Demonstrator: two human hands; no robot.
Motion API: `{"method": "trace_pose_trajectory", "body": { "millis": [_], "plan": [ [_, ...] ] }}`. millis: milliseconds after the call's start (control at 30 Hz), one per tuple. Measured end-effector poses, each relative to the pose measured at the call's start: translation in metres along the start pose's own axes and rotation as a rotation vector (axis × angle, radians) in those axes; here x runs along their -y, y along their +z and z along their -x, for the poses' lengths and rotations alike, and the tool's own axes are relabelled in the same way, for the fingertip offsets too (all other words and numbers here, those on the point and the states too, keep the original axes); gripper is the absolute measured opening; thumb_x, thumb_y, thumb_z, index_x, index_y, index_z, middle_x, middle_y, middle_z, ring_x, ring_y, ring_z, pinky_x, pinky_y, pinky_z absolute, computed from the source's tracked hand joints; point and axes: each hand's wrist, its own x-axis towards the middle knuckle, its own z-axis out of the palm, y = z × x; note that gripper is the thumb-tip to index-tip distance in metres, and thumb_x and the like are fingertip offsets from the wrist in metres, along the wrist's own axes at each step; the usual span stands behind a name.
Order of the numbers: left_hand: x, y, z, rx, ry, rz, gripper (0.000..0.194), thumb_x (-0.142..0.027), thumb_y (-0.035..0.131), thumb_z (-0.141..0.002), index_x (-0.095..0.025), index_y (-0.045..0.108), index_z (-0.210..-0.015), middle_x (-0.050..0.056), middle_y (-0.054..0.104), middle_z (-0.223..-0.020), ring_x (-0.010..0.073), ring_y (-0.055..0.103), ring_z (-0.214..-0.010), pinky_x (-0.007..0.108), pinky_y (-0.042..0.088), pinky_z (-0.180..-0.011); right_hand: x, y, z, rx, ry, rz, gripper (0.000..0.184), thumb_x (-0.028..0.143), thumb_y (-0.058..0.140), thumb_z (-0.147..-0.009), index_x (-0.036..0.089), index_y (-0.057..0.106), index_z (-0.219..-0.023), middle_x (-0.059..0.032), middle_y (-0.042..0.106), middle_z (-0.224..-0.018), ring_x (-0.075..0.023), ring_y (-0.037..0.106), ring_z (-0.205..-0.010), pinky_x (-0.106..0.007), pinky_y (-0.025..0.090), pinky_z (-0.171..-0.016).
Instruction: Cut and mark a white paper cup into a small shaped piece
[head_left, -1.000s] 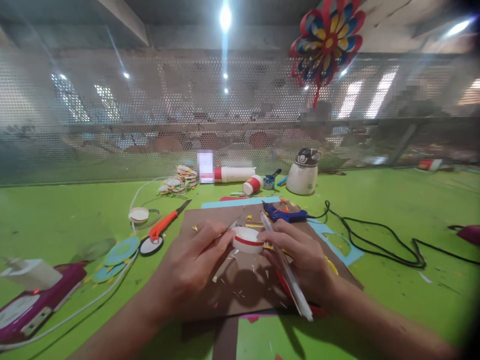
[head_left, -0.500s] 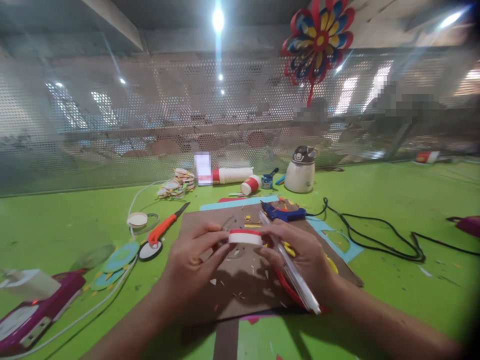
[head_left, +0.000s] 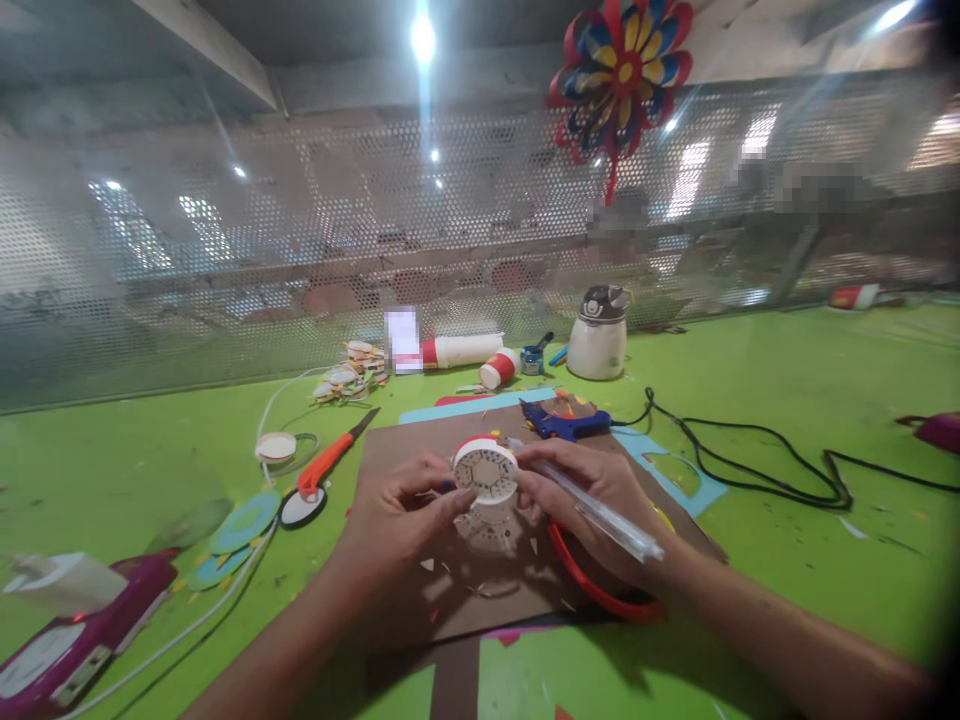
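Observation:
My left hand [head_left: 409,510] pinches the left edge of a shallow round white piece [head_left: 486,470] with a red band, which looks like a cut-off paper-cup base. Its face, tilted toward me, carries a hexagon of lines and small dark marks. At the right edge the fingers of my right hand [head_left: 589,495] grip the same piece. A clear pen-like stick [head_left: 607,515] is also tucked in the right hand, slanting down to the right. Beneath the piece, a transparent disc [head_left: 491,535] rests on the brown board [head_left: 405,600]. Red handles [head_left: 592,585] curve out below my right hand.
A blue glue gun [head_left: 566,422] with a black cord lies behind the board. Leftward are an orange-handled knife [head_left: 326,462], a black-and-white tape roll [head_left: 301,507] and a purple power strip [head_left: 97,610]. Paper cups [head_left: 499,368] and a white kettle [head_left: 596,335] stand farther back.
The round piece has been turned from edge-on so its marked face shows. Both hands still hold it, and the clear stick now lies at a flatter slant.

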Motion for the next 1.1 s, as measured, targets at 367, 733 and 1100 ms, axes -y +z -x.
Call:
{"method": "trace_pose_trajectory", "body": {
  "millis": [367,733,1100],
  "plan": [
    [-0.009,-0.015,-0.007,-0.076,-0.005,-0.130,0.022,-0.036,0.066,-0.080,-0.016,0.075,-0.081,0.006,0.063,-0.084,0.0179,0.059,-0.078,0.028,0.049,-0.067,-0.013,0.011,0.003,-0.066,-0.066,0.165,0.017,0.029,0.061,-0.087,0.016,0.071,-0.091,-0.0035,0.069,-0.070,-0.0155,0.062,-0.061,-0.028,0.050,-0.057],
    [-0.005,-0.022,-0.004,-0.024,0.191,-0.443,0.030,-0.039,0.060,-0.086,-0.017,0.075,-0.099,0.008,0.065,-0.098,0.0195,0.062,-0.085,0.029,0.049,-0.071,-0.011,0.010,0.006,-0.006,-0.147,0.297,0.015,0.023,0.059,-0.089,0.015,0.071,-0.090,0.0007,0.063,-0.064,-0.0114,0.054,-0.055,-0.023,0.042,-0.053],
    [-0.008,-0.025,-0.007,0.024,0.116,-0.394,0.022,-0.037,0.064,-0.078,-0.017,0.073,-0.079,0.005,0.064,-0.084,0.0164,0.058,-0.072,0.028,0.044,-0.065,-0.008,0.009,0.004,0.048,0.042,0.071,0.020,0.033,0.059,-0.090,0.018,0.072,-0.090,-0.0006,0.067,-0.068,-0.0129,0.059,-0.059,-0.023,0.046,-0.055]
  ]
}}
